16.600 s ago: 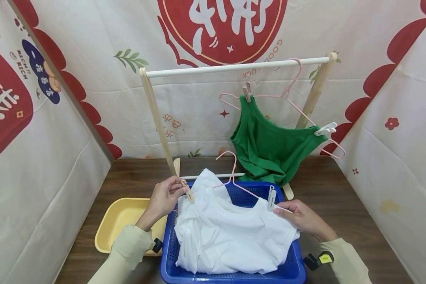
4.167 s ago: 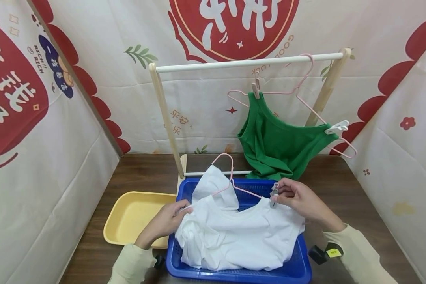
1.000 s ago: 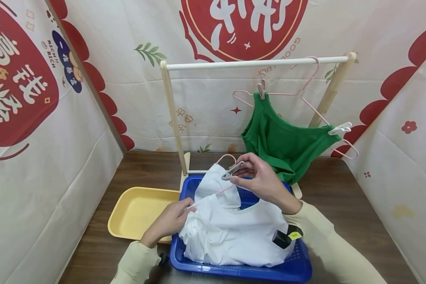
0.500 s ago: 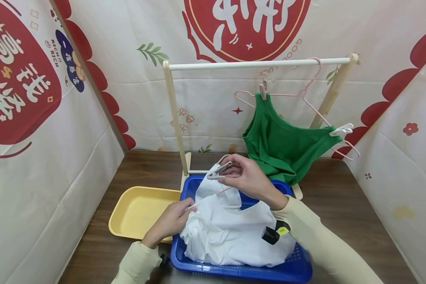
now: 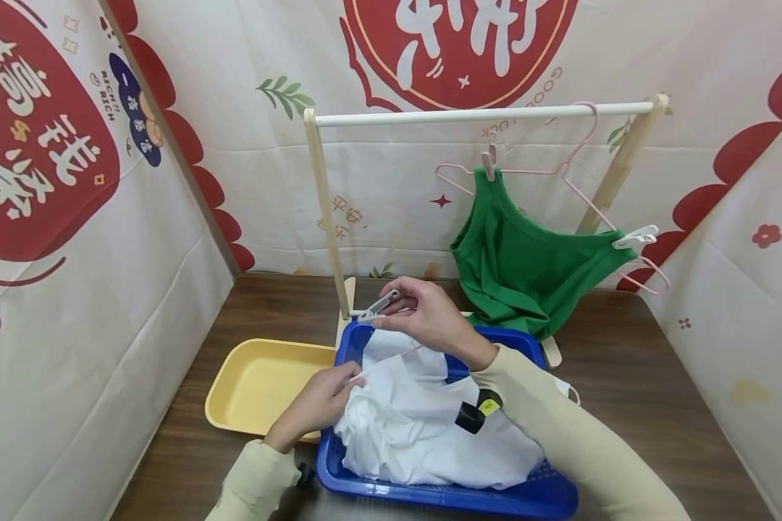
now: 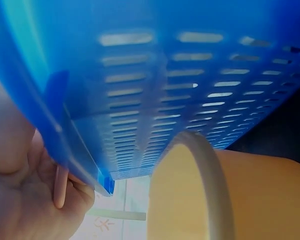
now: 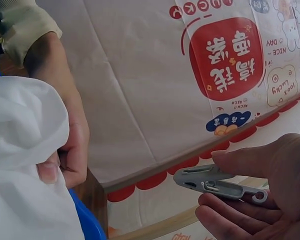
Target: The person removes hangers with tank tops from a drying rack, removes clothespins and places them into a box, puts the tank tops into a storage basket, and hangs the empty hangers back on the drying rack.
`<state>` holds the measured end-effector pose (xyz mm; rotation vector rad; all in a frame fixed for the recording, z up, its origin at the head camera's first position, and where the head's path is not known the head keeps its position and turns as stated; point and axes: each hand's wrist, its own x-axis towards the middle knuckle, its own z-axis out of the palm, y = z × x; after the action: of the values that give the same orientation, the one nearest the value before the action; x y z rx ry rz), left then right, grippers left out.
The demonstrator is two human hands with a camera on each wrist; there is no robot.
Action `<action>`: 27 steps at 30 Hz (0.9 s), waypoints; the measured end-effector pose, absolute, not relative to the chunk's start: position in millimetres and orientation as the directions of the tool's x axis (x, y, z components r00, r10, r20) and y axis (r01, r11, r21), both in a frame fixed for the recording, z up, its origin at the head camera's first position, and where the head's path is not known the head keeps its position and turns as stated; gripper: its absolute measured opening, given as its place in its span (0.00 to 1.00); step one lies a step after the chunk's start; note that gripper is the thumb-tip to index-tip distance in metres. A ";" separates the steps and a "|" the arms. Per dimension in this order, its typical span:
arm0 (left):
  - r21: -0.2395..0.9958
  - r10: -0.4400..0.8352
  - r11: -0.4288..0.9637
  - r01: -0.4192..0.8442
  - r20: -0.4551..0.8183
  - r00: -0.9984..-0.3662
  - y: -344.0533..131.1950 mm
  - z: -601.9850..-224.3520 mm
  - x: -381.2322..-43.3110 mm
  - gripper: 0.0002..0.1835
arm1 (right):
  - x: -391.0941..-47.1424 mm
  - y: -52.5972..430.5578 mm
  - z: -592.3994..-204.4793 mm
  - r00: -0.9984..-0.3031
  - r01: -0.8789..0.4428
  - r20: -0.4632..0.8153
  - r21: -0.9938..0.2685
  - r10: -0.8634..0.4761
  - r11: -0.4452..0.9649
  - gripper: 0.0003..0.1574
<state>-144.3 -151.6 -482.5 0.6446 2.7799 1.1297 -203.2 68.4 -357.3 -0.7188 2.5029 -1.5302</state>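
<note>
A white top (image 5: 410, 441) lies bunched in a blue basket (image 5: 554, 503), spread over a pink clothes hanger (image 5: 412, 350). At the top's left shoulder, my left hand (image 5: 329, 396) grips the cloth together with the end of the hanger. That pink hanger end (image 6: 60, 187) crosses the palm in the left wrist view. Above the basket's far left corner, my right hand (image 5: 430, 315) pinches a grey clothespin (image 5: 379, 307) between thumb and fingers. In the right wrist view the clothespin (image 7: 210, 184) touches no cloth. My right hand and forearm hide most of the hanger.
Behind the basket stands a wooden rack with a white bar (image 5: 456, 116). From it a green top (image 5: 534, 260) hangs on a pink hanger, held by a pink clothespin (image 5: 489, 163) and a white clothespin (image 5: 637, 237). A yellow basin (image 5: 254, 387) sits left of the basket.
The right hand has taken the grey clothespin off the top's right shoulder and carried it left, across the hanger hook. The left hand, which earlier held a yellow clothespin, keeps its grip at the left shoulder.
</note>
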 end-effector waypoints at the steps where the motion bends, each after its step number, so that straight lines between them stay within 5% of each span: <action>1: 0.681 0.408 0.641 0.354 0.089 -0.909 -151.7 -482.3 -144.3 0.06 | -204.1 66.7 -357.6 -0.881 -0.327 0.136 -0.866 -0.452 0.378 0.24; 27: 0.653 0.434 0.635 0.412 0.140 -0.890 -152.2 -483.2 -145.0 0.05 | -225.3 27.9 -392.4 -0.919 -0.197 -0.009 -0.856 -0.394 0.477 0.23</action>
<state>-145.0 -152.2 -483.2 0.7280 2.8137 1.1120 -225.3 27.9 -392.4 -0.5109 2.5184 -1.4196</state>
